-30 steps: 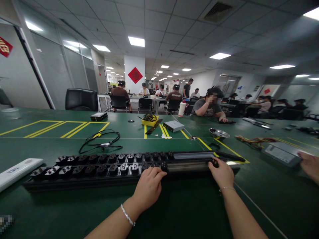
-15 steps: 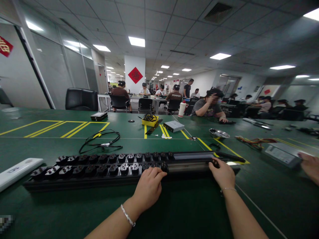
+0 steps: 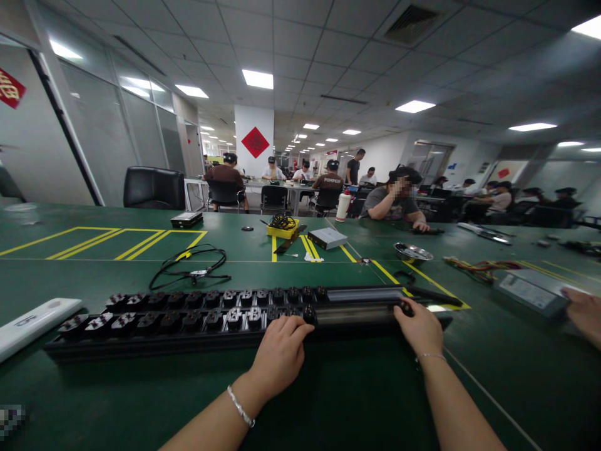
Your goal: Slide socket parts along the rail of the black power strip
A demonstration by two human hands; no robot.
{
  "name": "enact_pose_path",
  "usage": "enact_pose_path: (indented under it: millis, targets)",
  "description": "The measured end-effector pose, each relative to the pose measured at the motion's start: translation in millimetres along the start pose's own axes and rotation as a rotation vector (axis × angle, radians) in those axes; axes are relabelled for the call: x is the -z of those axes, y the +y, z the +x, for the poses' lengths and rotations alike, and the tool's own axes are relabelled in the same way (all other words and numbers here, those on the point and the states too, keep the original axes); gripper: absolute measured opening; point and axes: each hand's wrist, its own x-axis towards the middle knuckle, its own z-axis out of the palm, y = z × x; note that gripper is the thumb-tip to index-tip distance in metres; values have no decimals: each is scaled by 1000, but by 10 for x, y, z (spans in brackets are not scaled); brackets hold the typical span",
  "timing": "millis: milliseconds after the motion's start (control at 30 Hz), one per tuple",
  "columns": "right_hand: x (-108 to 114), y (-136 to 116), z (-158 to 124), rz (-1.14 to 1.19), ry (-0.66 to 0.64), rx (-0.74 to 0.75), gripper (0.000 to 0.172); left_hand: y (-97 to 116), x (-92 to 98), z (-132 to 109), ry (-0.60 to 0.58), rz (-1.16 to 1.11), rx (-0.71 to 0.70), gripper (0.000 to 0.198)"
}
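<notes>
A long black rail [image 3: 188, 343] lies across the green table in front of me, its left part filled with two rows of small black socket modules [image 3: 206, 308]. My left hand [image 3: 280, 354] rests on the rail's near edge with its fingers curled onto the last module of the front row. My right hand [image 3: 420, 327] presses its fingertips together on a small black module [image 3: 405, 307] at the rail's bare right part.
A white flat device [image 3: 32, 324] lies at the left, a looped black cable [image 3: 190, 266] behind the rail. Farther back are a yellow box of cables [image 3: 282, 226], a grey box [image 3: 327, 237] and a metal bowl [image 3: 412, 252]. Another person's hand [image 3: 583, 311] touches a grey unit [image 3: 530, 290] at the right.
</notes>
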Motion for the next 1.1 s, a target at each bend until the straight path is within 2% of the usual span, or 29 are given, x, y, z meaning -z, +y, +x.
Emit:
enact_pose_path:
  millis: [233,867,1100]
  targets:
    - [-1,-11,9,9,-23,-42,48,9,17,4,2,-1,2,42]
    - [-17,15,25,-3,-24,-44,48,8,11,5,-13,12,6,41]
    - [-25,26,7,11,20,-79,47,6,18,5,-8,21,4,41]
